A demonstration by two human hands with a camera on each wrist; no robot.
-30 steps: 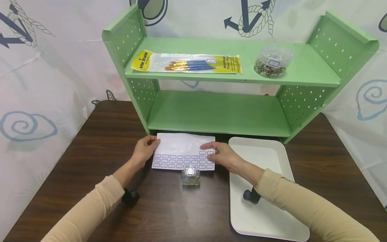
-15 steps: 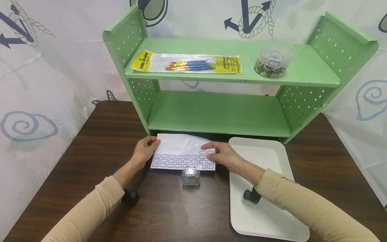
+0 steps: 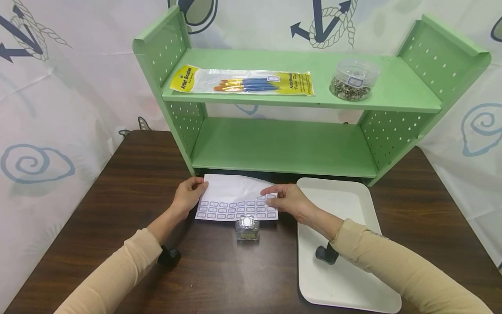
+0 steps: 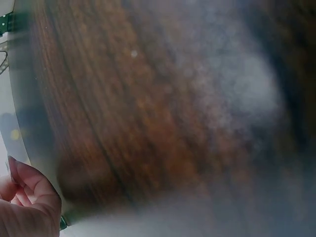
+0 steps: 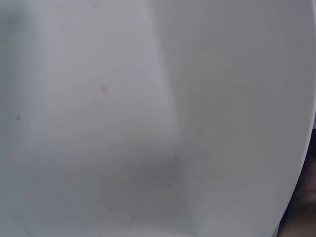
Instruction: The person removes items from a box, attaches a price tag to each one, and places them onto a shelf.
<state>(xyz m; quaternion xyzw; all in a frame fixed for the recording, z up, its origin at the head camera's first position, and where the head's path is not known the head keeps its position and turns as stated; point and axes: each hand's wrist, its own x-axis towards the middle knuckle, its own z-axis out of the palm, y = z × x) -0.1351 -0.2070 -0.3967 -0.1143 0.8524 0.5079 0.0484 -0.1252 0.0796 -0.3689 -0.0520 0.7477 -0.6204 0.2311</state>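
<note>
A white sheet of small blue-framed label stickers (image 3: 231, 189) lies in front of the shelf in the head view, its lower part covered in rows of labels. My left hand (image 3: 187, 196) pinches its upper left corner between thumb and fingers; the same hand (image 4: 32, 200) shows low in the left wrist view. At the right edge my right hand (image 3: 290, 203) holds the sheet, index finger and thumb over the labels there. Whether a single label is lifted cannot be seen. Just before the sheet's lower edge stands a small clear glass bottle (image 3: 247, 229), slightly overlapping it in view.
Behind the hands rises a green two-tier shelf (image 3: 282, 146). It bears a packet of artist brushes (image 3: 243, 83) and a clear jar (image 3: 354, 80) of small metal pieces. A white tray (image 3: 333, 288) lies under my right forearm on the dark wooden table (image 3: 219, 279).
The sheet's upper right part has bent downward and its label rows now look slightly wavy. Its right edge has shifted a little left. Both hands have stayed almost in place.
</note>
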